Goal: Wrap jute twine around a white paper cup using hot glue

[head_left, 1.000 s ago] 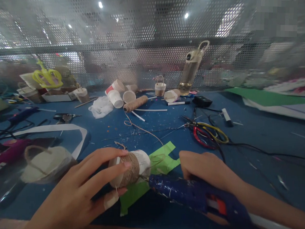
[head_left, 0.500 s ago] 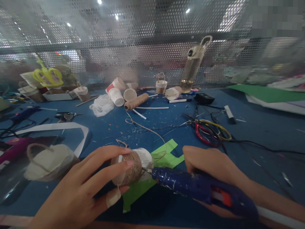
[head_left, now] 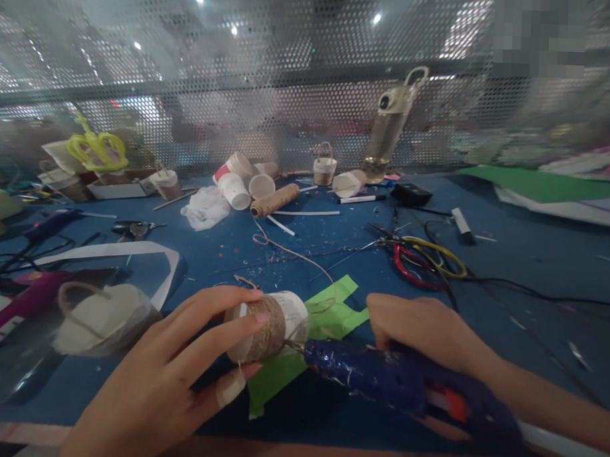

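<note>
My left hand (head_left: 180,364) grips a paper cup (head_left: 292,315) lying on its side, partly wrapped in brown twine. Its fingers curl over the twine-covered end. My right hand (head_left: 421,329) is closed around a blue hot glue gun (head_left: 399,385), whose nozzle touches the cup where the twine ends. Under the cup lies a green paper scrap (head_left: 326,322) on the blue table (head_left: 508,275). A loose strand of twine runs from the cup back to a twine spool (head_left: 274,200).
Several paper cups (head_left: 241,183) and a small twine basket (head_left: 324,168) stand at the back by a perforated metal screen. Scissors and wires (head_left: 424,259) lie right of centre. A water bottle (head_left: 391,125), a clear bag holding another basket (head_left: 96,314), a pink tool (head_left: 17,305).
The glue gun's nozzle has moved in from a small gap to touch the cup. Both hands stay in place; the view has shifted slightly.
</note>
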The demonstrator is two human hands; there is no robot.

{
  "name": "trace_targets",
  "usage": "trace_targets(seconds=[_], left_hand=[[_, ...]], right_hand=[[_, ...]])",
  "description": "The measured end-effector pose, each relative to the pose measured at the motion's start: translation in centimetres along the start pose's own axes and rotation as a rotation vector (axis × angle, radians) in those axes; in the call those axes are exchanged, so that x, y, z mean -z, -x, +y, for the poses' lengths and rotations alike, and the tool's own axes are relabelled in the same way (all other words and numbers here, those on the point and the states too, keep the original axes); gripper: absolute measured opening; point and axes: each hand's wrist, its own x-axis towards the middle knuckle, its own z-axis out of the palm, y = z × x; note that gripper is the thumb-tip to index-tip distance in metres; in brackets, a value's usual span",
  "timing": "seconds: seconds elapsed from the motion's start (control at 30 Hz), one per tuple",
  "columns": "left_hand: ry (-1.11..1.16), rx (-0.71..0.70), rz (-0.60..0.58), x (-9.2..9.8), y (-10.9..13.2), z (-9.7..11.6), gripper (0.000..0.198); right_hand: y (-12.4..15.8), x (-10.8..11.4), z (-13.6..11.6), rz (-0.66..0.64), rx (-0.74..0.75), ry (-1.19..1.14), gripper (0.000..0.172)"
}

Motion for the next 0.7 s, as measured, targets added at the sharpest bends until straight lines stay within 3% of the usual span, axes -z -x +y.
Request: trace_targets(seconds=[0.13,0.3,0.7], left_hand=[[0.003,0.014,0.000,0.09,0.04,0.17,0.031],[0.002,0.011,0.000,0.27,-0.11,0.32,0.033],[0.054,0.022,-0.040,0.31,-0.07,0.26,0.035]], right_hand=[[0.00,0.18,-0.33,0.038,0.003,-0.025,0.029],[-0.21,0.42,-0.63,0.168,0.083,0.022,0.033],[0.05,0.50,0.28,0.103,0.143,0.020,0.027]])
